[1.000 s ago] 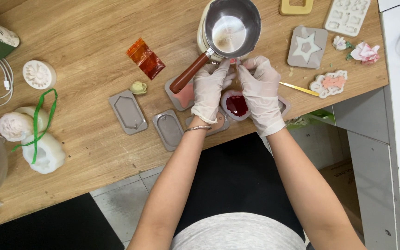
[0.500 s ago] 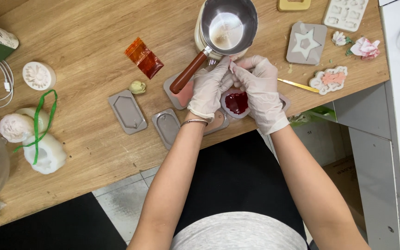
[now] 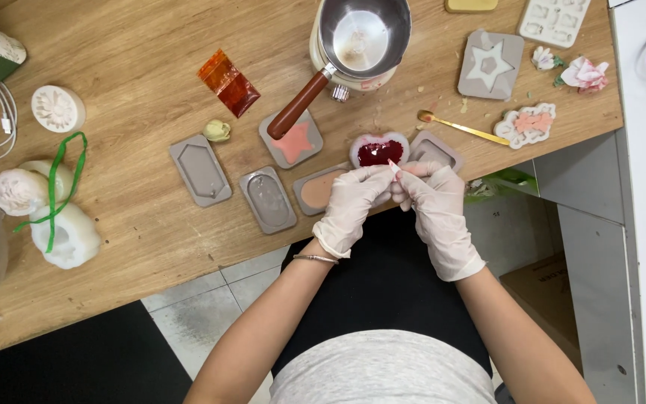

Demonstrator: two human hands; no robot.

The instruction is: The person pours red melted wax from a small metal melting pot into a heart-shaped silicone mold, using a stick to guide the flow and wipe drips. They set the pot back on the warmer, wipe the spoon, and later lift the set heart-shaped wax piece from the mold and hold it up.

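1. Left hand (image 3: 353,203) and right hand (image 3: 431,202), gloved: grips pinched together on a small pink sliver (image 3: 394,169), held over the counter (image 3: 128,82) edge.
2. Heart mould (image 3: 379,150), red-filled, just beyond, within reach.

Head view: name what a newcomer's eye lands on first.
Two white-gloved hands, left hand and right hand, meet at the wooden table's near edge, pinching something small. Just beyond them sits a heart-shaped mould filled deep red, and farther back a steel pot with a brown handle.
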